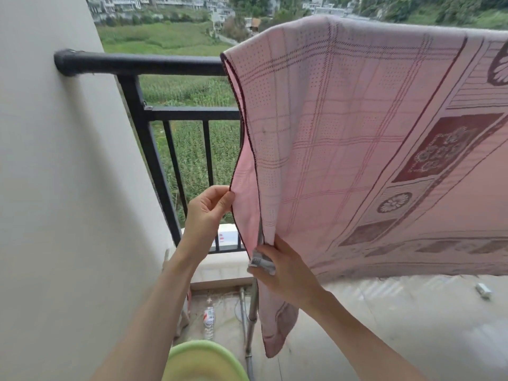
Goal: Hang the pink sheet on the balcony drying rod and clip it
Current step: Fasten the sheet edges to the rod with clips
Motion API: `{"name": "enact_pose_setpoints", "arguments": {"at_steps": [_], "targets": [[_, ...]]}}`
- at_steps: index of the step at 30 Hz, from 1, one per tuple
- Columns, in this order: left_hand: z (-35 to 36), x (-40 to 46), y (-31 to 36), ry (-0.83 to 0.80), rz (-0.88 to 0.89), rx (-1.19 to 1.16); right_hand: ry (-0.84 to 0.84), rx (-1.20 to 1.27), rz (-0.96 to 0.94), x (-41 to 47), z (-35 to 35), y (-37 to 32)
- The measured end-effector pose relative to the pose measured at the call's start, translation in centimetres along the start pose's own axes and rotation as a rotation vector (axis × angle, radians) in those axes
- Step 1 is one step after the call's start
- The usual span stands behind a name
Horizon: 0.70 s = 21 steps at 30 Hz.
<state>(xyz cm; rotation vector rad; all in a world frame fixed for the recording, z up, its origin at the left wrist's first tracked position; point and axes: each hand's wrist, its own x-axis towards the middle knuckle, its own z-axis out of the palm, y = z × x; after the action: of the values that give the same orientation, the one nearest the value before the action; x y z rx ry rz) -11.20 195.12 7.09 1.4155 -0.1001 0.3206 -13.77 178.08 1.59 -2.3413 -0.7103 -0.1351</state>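
Note:
The pink sheet [357, 133], patterned with a dotted grid and dark red floral panels, hangs draped over a line at the top right, in front of the black balcony railing [143, 63]. My left hand [206, 213] pinches the sheet's dark-trimmed left edge at mid height. Lower down, my right hand [286, 270] grips the front layer's edge together with a grey-white clip [261, 264]. A metal pole [253, 312] runs down behind the sheet's bottom corner. The rod under the sheet's top fold is hidden.
A white wall [55, 188] closes the left side. On the tiled floor lie a plastic bottle [209, 321], a green basin [203, 361] at the bottom edge and another clip [483, 290] to the right. Fields and buildings lie beyond the railing.

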Motion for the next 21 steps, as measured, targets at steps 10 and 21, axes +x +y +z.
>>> {"name": "enact_pose_setpoints", "arguments": {"at_steps": [10,21], "targets": [[0.4,-1.8,0.8,-0.256,-0.035,-0.019,-0.084,0.015,-0.032,-0.5,1.5,-0.6],[2.1,-1.1,1.3,-0.027,0.095,0.129,0.130,0.404,0.200,-1.1,0.5,-1.5]]}}
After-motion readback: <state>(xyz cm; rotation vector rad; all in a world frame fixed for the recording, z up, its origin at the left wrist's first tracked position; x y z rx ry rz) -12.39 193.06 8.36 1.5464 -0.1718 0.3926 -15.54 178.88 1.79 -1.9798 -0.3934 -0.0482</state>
